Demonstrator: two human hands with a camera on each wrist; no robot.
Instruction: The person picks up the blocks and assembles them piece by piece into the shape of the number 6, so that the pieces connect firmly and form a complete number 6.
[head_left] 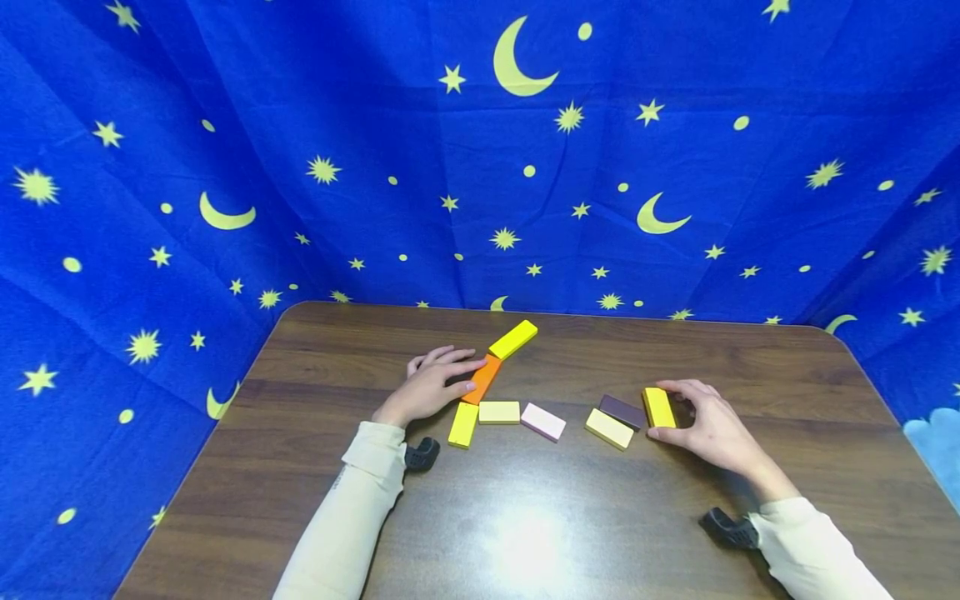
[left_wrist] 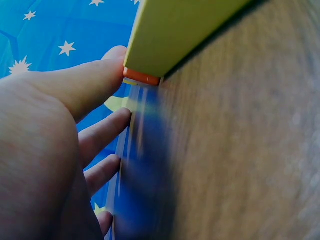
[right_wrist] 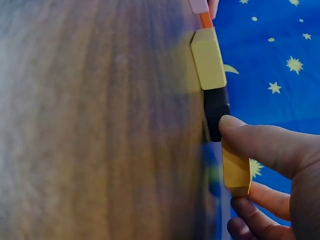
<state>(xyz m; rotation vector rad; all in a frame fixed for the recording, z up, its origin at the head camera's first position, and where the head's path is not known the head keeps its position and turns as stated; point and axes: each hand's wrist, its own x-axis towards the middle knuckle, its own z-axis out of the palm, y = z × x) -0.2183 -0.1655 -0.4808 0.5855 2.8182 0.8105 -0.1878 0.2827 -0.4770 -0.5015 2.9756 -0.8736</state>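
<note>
My right hand (head_left: 716, 425) pinches a yellow block (head_left: 660, 408) at its two ends, between thumb and fingers. In the right wrist view, that yellow block (right_wrist: 236, 167) appears beside a dark block (right_wrist: 216, 112). At the left, my left hand (head_left: 431, 387) reaches over the table with fingers extended. Its index finger and thumb touch the orange block (head_left: 486, 379). A bright yellow block (head_left: 513, 339) adjoins the orange one's far end, and another yellow block (head_left: 463, 426) its near end. In the left wrist view the thumb meets the orange block (left_wrist: 142, 76).
Between the hands lie a pale yellow block (head_left: 498, 412), a pale pink block (head_left: 543, 422), a cream block (head_left: 609, 429) and a dark purple block (head_left: 621, 412). The wooden table (head_left: 360, 333) ends at a blue curtain (head_left: 420, 108) with moons and stars.
</note>
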